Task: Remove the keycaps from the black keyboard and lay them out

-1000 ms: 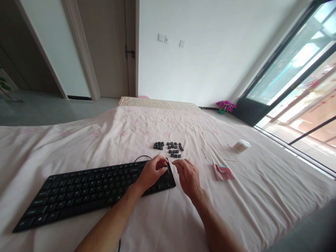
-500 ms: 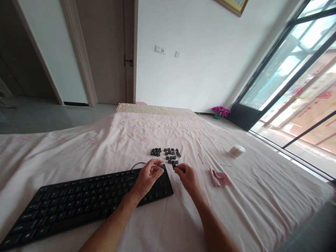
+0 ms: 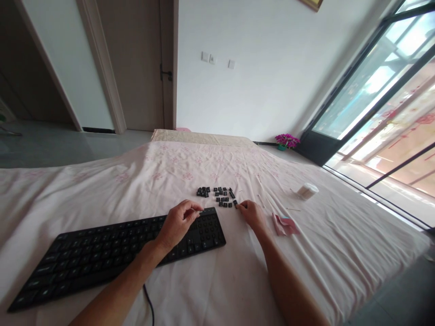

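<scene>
A black keyboard (image 3: 112, 249) lies on a pale pink cloth (image 3: 217, 290), its long axis running left to right on a slant, with the number pad (image 3: 209, 226) end pointing right and slightly away from the person. The hands are apart: the left hand (image 3: 176, 224) hovers over the keyboard with thumb and forefinger nearly meeting, whether on anything is unclear, while the right hand (image 3: 252, 213) pinches a black keycap (image 3: 235, 202) beside small groups of loose keycaps (image 3: 222, 199) beyond the number pad.

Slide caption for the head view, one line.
Right hand touching a black keycap near other loose keycaps, left hand over the keyboard.
</scene>
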Demonstrator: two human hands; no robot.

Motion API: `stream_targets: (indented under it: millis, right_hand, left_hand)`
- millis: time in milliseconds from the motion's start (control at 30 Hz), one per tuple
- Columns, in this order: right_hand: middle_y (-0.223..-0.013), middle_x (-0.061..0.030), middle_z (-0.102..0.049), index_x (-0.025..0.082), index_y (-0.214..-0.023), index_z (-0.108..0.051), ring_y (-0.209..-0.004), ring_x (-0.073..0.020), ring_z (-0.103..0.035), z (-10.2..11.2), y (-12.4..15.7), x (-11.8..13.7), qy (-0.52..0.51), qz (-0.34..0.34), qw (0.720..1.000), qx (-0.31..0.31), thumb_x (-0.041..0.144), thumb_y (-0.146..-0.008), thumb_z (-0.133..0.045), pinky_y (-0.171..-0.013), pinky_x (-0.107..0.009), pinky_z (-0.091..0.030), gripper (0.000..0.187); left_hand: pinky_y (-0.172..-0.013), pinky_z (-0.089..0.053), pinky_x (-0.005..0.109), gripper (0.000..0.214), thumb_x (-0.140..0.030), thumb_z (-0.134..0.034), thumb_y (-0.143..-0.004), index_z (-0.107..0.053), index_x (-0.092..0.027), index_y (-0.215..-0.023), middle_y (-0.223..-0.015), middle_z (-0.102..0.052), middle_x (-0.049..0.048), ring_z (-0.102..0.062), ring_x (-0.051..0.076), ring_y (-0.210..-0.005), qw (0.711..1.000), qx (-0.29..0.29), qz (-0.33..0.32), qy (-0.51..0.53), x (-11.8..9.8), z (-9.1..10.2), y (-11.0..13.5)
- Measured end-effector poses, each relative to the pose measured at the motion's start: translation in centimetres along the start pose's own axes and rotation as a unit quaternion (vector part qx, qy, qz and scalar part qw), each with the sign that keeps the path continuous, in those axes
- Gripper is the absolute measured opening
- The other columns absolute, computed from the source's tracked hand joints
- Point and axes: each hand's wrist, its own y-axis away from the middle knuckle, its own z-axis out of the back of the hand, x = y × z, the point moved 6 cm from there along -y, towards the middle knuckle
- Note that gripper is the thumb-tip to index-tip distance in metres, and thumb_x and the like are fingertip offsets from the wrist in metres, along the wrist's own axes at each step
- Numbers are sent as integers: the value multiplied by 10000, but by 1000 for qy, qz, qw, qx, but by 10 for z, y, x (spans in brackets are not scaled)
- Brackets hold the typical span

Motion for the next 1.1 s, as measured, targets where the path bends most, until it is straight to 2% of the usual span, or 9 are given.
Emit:
stream_targets:
  millis: [100, 200, 267, 433, 567, 667, 800, 967, 1100]
  right_hand:
    - [-778, -98, -709, 174, -777, -683, -783, -235, -626, 10, 10, 6, -19, 8, 1000, -12, 460, -872, -488, -639, -280, -357, 359]
    - [-719, -60, -682, 177, -721, -632, -692, -192, -606, 17, 29, 21, -61, 36, 998, 4, 530, -927, -356, -610, -260, -369, 494]
    - [-672, -41, -650, 176, -667, -595, -637, -171, -577, 19, 45, 37, -123, 67, 990, 24, 567, -927, -340, -587, -252, -367, 534]
    - [-576, -7, -543, 178, -566, -538, -569, -131, -495, 14, 80, 80, -283, 131, 945, 102, 561, -943, -331, -577, -245, -373, 576]
    - [-670, -14, -570, 176, -742, -617, -571, -123, -491, 3, 98, 94, -414, 78, 891, 169, 576, -912, -399, -487, -219, -396, 486]
    - [-789, -33, -585, 173, -827, -640, -703, -149, -541, -2, 108, 95, -460, 43, 867, 186, 538, -853, -536, -562, -245, -511, 380]
    - [-801, -12, -554, 177, -842, -643, -756, -145, -546, -3, 117, 94, -469, 33, 866, 173, 434, -823, -613, -713, -313, -577, 259]
    - [-782, -6, -574, 186, -840, -635, -743, -149, -573, -7, 123, 92, -446, 25, 880, 162, 417, -837, -584, -700, -313, -588, 237]
    - [-790, -14, -587, 183, -846, -617, -740, -157, -598, -6, 128, 96, -392, 43, 906, 155, 389, -861, -546, -672, -296, -590, 219]
  left_hand:
    - [-783, -487, 249, 142, -247, -539, -866, -654, -194, -929, -907, -680, 11, -642, 138, -812, 1000, 11, 1, -15, 2, 7, 9]
    - [-772, -476, 241, 139, -244, -537, -875, -663, -198, -912, -886, -680, 6, -636, 137, -816, 999, 29, -10, -38, 5, 2, 17]
    - [-766, -467, 239, 132, -228, -542, -875, -670, -203, -894, -875, -680, 0, -631, 135, -812, 997, 40, -21, -56, 6, -3, 21]
    - [-799, -455, 255, 130, -213, -548, -873, -677, -213, -889, -901, -680, 0, -624, 149, -862, 991, 84, -46, -95, 8, -12, 26]
    - [-815, -453, 260, 146, -198, -533, -874, -675, -219, -905, -916, -674, 2, -619, 154, -883, 986, 108, -53, -118, 10, -13, 28]
    - [-818, -453, 259, 143, -206, -537, -871, -671, -225, -918, -923, -667, 0, -617, 155, -884, 983, 109, -59, -137, 11, -14, 30]
    - [-823, -452, 257, 141, -212, -539, -868, -667, -232, -924, -932, -664, -2, -615, 157, -893, 980, 109, -67, -152, 12, -16, 31]
    - [-826, -450, 255, 147, -212, -533, -868, -667, -228, -926, -927, -663, 1, -613, 156, -890, 979, 112, -72, -155, 12, -15, 32]
    - [-812, -451, 255, 159, -207, -521, -863, -668, -224, -918, -922, -662, 5, -609, 158, -884, 979, 109, -74, -156, 11, -15, 32]
